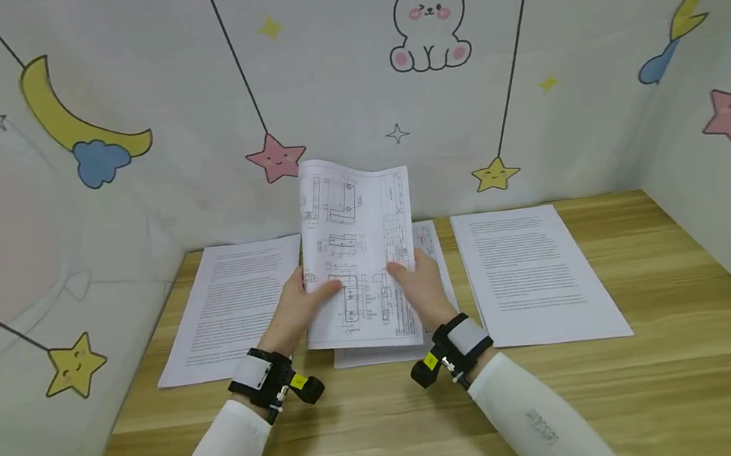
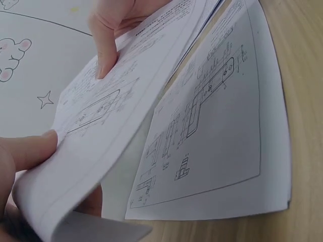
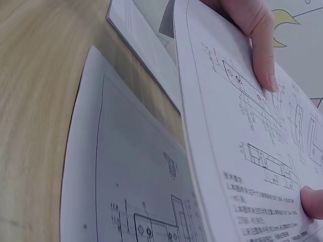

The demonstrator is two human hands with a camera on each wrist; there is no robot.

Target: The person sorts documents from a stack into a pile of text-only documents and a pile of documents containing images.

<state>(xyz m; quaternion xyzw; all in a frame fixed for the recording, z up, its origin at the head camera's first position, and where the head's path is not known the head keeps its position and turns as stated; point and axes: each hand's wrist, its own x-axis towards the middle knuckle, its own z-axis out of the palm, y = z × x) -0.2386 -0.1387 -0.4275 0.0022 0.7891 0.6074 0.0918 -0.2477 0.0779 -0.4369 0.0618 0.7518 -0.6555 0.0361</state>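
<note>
Both hands hold up a small sheaf of paper printed with technical drawings, tilted toward the head camera. My left hand grips its left side, thumb on the printed face and fingers behind. On the right side my right hand pinches it the same way. The left wrist view shows the sheaf bowed, with a loose corner curling near the left hand. Below it on the table lies another stack of drawings, partly hidden by the held sheets in the head view.
A stack of text pages lies to the left and another to the right on the wooden table. Behind the table hangs a white cloth wall with cartoon figures; similar cloth stands at both sides.
</note>
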